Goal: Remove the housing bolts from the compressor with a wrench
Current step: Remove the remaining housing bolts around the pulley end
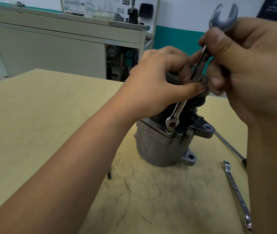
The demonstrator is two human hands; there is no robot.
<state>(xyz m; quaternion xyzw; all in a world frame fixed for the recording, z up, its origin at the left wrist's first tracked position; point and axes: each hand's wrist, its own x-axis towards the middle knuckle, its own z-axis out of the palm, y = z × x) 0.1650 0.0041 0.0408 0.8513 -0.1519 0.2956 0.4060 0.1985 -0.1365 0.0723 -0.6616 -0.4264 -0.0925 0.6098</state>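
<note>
Wrench (pixel 200 65) jaws sit around the head of one bolt (pixel 171 127) on the rim of the compressor (pixel 161 146), which stands upright toward the far right part of the surface (pixel 50 115). The right hand (pixel 252 70) has its fingers wrapped around the upper shaft, the spare open end poking out above. The left hand (pixel 158 86) rests over the compressor's black top, its fingers pinching the shaft lower down. A neighbouring bolt (pixel 189 131) stands just beside the one engaged.

The tool stands steeply tilted, so I judge the main risk is the jaws slipping off and rounding the head, or knuckles striking the casing. The compressor is held only by hand and could tip under a hard pull. A second wrench (pixel 237 191) lies near the right edge.
</note>
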